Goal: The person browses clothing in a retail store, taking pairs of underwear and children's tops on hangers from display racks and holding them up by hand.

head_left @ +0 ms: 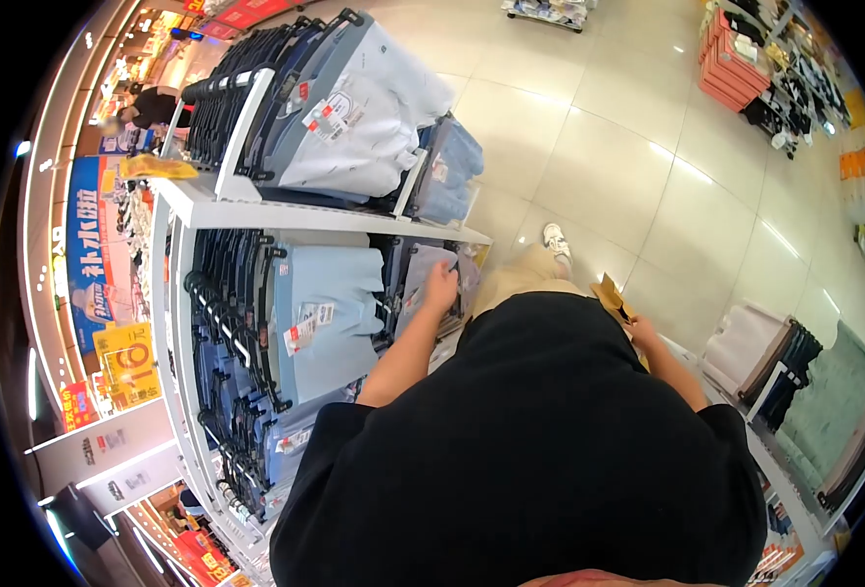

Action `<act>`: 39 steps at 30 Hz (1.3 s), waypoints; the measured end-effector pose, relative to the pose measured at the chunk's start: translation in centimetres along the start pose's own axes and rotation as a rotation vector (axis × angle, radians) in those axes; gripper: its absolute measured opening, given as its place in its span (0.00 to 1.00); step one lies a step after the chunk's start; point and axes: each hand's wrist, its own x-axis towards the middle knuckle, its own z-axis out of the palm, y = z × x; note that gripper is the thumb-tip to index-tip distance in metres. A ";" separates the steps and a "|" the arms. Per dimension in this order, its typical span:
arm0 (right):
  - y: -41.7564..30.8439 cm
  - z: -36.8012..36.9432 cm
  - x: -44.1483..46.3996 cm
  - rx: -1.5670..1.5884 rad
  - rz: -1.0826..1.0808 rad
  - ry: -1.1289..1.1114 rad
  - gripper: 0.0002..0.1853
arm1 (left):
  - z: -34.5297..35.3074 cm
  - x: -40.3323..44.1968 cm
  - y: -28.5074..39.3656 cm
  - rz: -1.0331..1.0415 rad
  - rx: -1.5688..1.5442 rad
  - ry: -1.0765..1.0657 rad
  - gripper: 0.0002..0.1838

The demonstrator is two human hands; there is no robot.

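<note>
My left hand is beside a grey folded garment hanging on the lower rail of the rack. Its fingers look loosely bent with the thumb apart, and nothing shows in them; whether it touches the cloth I cannot tell. At my right side, my right hand is closed on a flat yellow-brown item with a dark part near the fingers. What kind of item it is does not show. Light blue trousers with a white and red tag hang to the left of my left arm.
A white two-level rack holds several dark and light trousers on black hangers. White trousers hang in its upper row. To the right stand another garment rack and stacked pink baskets. Shiny tiles cover the floor.
</note>
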 end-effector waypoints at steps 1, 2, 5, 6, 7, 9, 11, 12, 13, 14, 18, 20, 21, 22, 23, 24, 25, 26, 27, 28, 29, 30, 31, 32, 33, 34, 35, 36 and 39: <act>-0.8 -0.3 -0.1 0.025 0.033 -0.002 0.27 | -0.3 2.0 0.0 0.090 0.013 0.063 0.22; -1.7 -0.7 -0.2 0.049 0.065 -0.003 0.28 | -0.5 3.9 0.1 0.179 0.025 0.127 0.24; -4.5 -2.0 0.0 0.165 0.185 -0.087 0.30 | -2.3 6.8 4.8 0.299 0.152 0.322 0.28; -5.8 -2.7 -0.4 0.084 0.177 -0.106 0.30 | -2.3 7.7 5.1 0.289 0.177 0.358 0.30; -7.3 -3.7 -0.6 0.003 0.167 -0.120 0.30 | -2.4 8.8 5.5 0.282 0.199 0.396 0.31; -10.3 -5.7 -0.9 -0.076 0.141 -0.133 0.30 | -2.4 10.6 6.6 0.241 0.168 0.405 0.38; -9.9 -6.2 0.7 -0.069 0.077 -0.121 0.30 | -2.1 11.6 7.7 0.132 0.237 0.410 0.40; -10.8 -6.9 1.1 -0.066 0.043 -0.115 0.30 | -1.9 12.4 7.9 0.078 0.272 0.413 0.41; -11.7 -8.0 1.5 -0.017 0.128 -0.154 0.30 | -1.6 13.2 7.8 -0.013 0.333 0.376 0.41; -12.7 -9.0 2.0 -0.024 0.131 -0.145 0.29 | -1.4 14.0 7.5 -0.053 0.274 0.370 0.41; -14.1 -12.0 5.2 -0.039 0.078 -0.107 0.27 | -1.0 16.3 8.9 -0.196 0.039 0.270 0.35; -14.6 -13.2 7.5 -0.114 0.033 -0.075 0.26 | -0.3 18.1 6.0 -0.181 0.061 0.198 0.32; -15.9 -13.9 8.0 -0.142 0.053 -0.031 0.25 | 0.0 18.6 5.6 -0.136 0.102 0.257 0.26; -16.8 -14.6 8.6 -0.162 0.020 -0.001 0.25 | 0.0 19.1 5.5 -0.179 0.128 0.214 0.24; -17.7 -15.0 9.1 -0.181 -0.015 0.030 0.25 | -0.2 19.6 5.5 -0.221 0.154 0.171 0.23; -18.6 -15.8 9.5 -0.201 -0.051 0.064 0.25 | -0.3 20.0 5.5 -0.261 0.177 0.128 0.21; -20.1 -16.4 9.6 -0.164 -0.003 0.050 0.24 | -0.2 20.1 5.7 -0.224 0.165 0.167 0.20; -21.7 -16.7 10.0 -0.185 -0.016 0.042 0.24 | 0.2 20.0 6.0 -0.189 0.149 0.206 0.20; -22.9 -17.2 10.4 -0.209 -0.027 0.033 0.24 | 0.6 19.7 6.2 -0.157 0.131 0.243 0.19; -23.7 -17.7 10.8 -0.238 -0.034 0.021 0.24 | 0.8 19.4 6.3 -0.147 0.102 0.255 0.19; -24.4 -18.2 11.2 -0.232 -0.063 0.026 0.24 | 0.9 19.0 6.3 -0.138 0.072 0.268 0.18; -25.4 -18.7 11.7 -0.229 -0.093 0.030 0.24 | 1.1 18.6 6.6 -0.132 0.039 0.284 0.18; -26.2 -19.1 12.2 -0.227 -0.125 0.031 0.24 | 1.1 17.9 7.3 -0.099 -0.012 0.341 0.17; -27.0 -19.6 12.8 -0.223 -0.159 0.030 0.25 | 0.9 17.3 7.8 -0.112 -0.036 0.335 0.17; -27.8 -20.3 13.4 -0.250 -0.217 0.053 0.25 | 0.5 16.8 8.2 -0.124 -0.058 0.331 0.17; -27.8 -20.8 14.9 -0.239 -0.229 0.052 0.24 | -0.1 16.3 9.0 -0.136 -0.079 0.328 0.16; -27.9 -21.3 16.5 -0.226 -0.244 0.050 0.23 | -0.5 15.8 9.9 -0.093 -0.065 0.402 0.16; -28.1 -21.8 17.9 -0.213 -0.261 0.047 0.22 | -1.1 15.5 10.5 -0.077 -0.017 0.393 0.16; -31.8 -23.8 19.1 -0.129 -0.234 -0.029 0.22 | -3.6 15.2 13.2 -0.086 0.114 0.337 0.14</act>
